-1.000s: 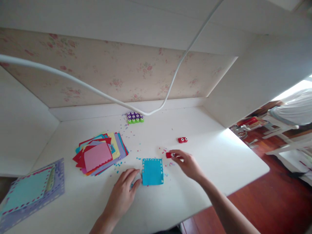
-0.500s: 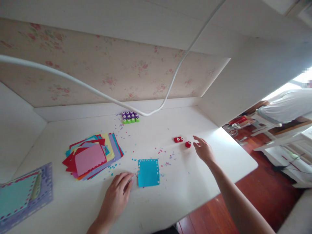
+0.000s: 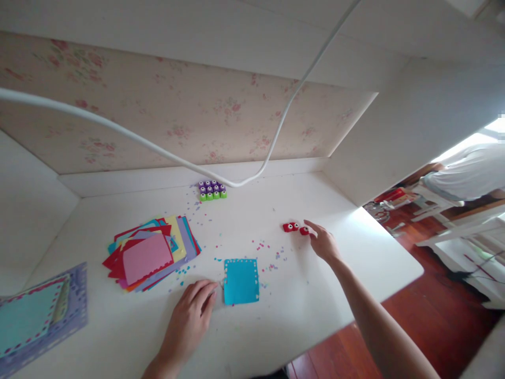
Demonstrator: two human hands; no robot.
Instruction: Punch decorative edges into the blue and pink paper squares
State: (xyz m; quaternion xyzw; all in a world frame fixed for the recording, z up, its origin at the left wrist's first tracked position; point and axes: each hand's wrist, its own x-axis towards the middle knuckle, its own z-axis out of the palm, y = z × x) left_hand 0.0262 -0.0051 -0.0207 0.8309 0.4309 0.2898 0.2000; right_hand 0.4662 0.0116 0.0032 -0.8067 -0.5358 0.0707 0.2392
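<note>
My left hand (image 3: 195, 305) rests on the white table with loosely bent fingers and a gap beside the thumb. It holds nothing that I can see. Just right of its fingertips lies a blue square of paper (image 3: 241, 282) with small holes punched along its top and sides. My right hand (image 3: 322, 241) has its index finger and thumb around a red craft punch (image 3: 303, 230) standing on the table. Two more red craft punches (image 3: 291, 227) with round white-and-black tops sit close to its left.
Stacked coloured paper (image 3: 148, 258) lies at left, with punched-edge sheets (image 3: 29, 316) nearer the left edge. Purple and green punches (image 3: 213, 190) stand by the back wall. Confetti (image 3: 272, 267) is scattered about. A white cable (image 3: 158, 150) hangs in front. A person (image 3: 469, 168) is at far right.
My right hand has moved left and closed in on the single red punch, which has shifted slightly toward the other two red ones. My left hand and the blue paper stay put.
</note>
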